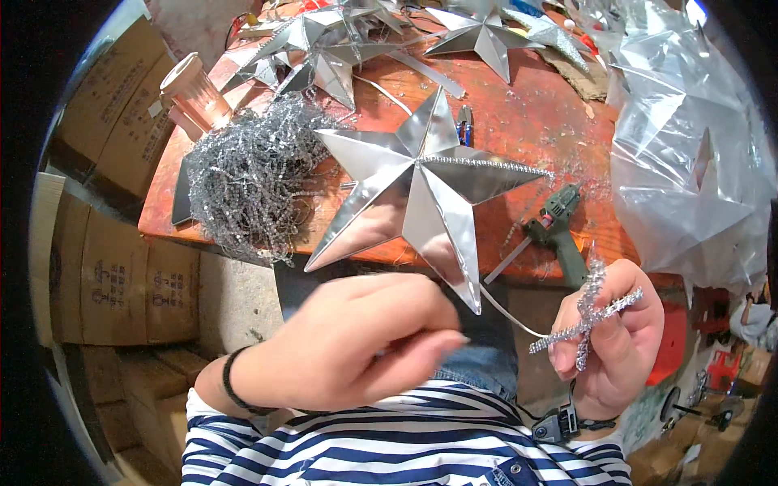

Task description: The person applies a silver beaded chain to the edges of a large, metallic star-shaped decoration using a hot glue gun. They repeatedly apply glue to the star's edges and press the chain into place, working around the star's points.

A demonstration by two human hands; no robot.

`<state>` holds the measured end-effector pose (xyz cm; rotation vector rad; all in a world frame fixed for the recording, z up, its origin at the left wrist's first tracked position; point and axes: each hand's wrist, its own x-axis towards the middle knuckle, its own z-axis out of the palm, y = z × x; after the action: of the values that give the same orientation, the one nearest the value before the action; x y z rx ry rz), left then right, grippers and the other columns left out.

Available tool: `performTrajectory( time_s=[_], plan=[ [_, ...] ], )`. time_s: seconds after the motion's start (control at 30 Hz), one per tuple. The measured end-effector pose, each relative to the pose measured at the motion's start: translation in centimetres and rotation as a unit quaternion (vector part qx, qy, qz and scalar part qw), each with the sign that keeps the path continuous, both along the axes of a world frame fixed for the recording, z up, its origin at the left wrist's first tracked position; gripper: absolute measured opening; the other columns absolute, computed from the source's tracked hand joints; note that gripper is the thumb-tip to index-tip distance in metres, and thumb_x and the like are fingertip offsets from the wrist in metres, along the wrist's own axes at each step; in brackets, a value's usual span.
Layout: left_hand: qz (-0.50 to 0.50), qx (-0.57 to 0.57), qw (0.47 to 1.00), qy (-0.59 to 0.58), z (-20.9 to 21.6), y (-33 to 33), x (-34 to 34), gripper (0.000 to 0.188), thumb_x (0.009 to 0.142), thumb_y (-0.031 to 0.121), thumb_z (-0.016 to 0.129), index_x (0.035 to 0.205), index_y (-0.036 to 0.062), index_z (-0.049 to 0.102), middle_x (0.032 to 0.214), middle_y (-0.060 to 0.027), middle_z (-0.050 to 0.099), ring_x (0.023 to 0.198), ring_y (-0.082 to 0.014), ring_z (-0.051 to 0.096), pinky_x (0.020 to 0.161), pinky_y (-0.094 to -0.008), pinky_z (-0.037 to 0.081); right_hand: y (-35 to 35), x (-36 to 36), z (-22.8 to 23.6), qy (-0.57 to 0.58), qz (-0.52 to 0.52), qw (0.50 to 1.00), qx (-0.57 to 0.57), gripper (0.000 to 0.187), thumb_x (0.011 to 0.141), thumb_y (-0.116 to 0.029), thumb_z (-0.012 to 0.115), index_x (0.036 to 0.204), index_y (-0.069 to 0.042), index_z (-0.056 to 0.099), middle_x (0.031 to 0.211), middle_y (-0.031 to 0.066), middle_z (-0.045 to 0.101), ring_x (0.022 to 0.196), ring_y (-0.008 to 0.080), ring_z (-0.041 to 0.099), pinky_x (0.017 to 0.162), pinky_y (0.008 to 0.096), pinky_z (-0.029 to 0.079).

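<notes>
"What lies nearest?"

"The left hand (381, 344), its fingers curled; whether it holds anything, one cannot tell. The right hand (622, 344) pinches crossed silver tinsel strips (585, 328)."

"And beyond?"

"A five-pointed silver star (433, 194) overhanging the wooden table (559, 121), between a tangled tinsel heap (251, 174) and a green glue gun (559, 231)."

"Containers?"

"A clear plastic bag (673, 105), a star shape inside; cardboard boxes (113, 275) bearing dark print; farthest, more stars (490, 53)."

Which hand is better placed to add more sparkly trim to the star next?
Probably the right hand: it holds trim. The left hand looks nearer the star but shows none.
</notes>
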<state>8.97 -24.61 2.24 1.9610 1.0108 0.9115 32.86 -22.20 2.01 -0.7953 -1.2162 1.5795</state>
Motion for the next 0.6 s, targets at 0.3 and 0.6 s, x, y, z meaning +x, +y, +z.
performTrajectory(
  time_s=[0.3,0.6],
  plan=[
    [-0.111,-0.185,0.973,-0.085,-3.6,0.7,2.2,0.009,0.088,0.002,0.062,0.094,0.0024,0.055,0.087,-0.0058,0.058,0.083,-0.0154,0.059,0.074,-0.0278,0.046,-0.4,-0.4,0.0,0.083,0.035,0.996,0.016,0.028,0.091,-0.022,0.062,0.096,0.001,0.046,0.071,0.0158,0.062,0.059,0.02,0.064,0.046,0.0271,0.051],
    [-0.151,-0.089,0.978,-0.109,-2.6,0.4,1.5,0.016,0.089,-0.003,0.058,0.105,-0.002,0.058,0.091,-0.0057,0.059,0.086,-0.0127,0.061,0.073,-0.0256,0.05,-0.6,-1.3,-0.4,0.114,0.01,0.991,0.063,0.028,0.091,-0.018,0.061,0.088,0.0,0.039,0.06,0.0194,0.057,0.043,0.0224,0.056,0.036,0.0313,0.05]
  ],
)
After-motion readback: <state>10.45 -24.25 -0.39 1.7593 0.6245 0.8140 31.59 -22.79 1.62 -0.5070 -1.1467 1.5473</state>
